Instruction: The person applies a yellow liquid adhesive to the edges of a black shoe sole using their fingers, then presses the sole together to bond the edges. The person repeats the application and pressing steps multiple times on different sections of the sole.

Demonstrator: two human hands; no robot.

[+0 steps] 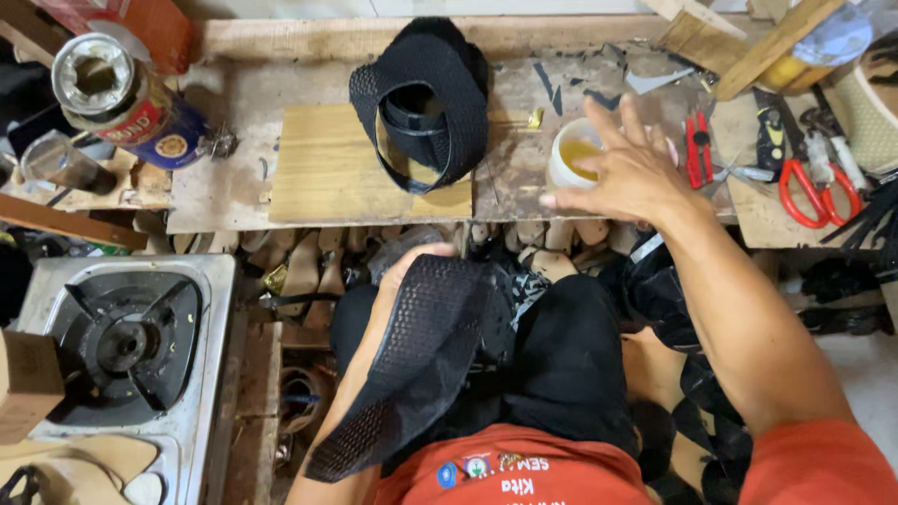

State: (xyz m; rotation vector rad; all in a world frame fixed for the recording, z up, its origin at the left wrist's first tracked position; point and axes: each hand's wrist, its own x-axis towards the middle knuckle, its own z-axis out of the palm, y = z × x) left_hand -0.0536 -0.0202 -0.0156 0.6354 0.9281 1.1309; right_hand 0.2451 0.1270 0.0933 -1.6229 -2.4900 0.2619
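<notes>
My left hand (404,271) holds a black mesh shoe-upper piece (421,360) over my lap, the fabric draped across the forearm. My right hand (629,173) reaches out with fingers spread over a small white cup of yellow glue (567,154) on the workbench; it holds nothing. A second black mesh upper (426,98) lies curled on a light wooden board (323,178) at the bench's middle.
A glue tin (122,98) stands at the far left. Red pliers (697,150), red-handled scissors (818,187) and other tools lie right. A gas stove (126,341) sits at my lower left. Wooden shoe lasts (309,266) pile under the bench edge.
</notes>
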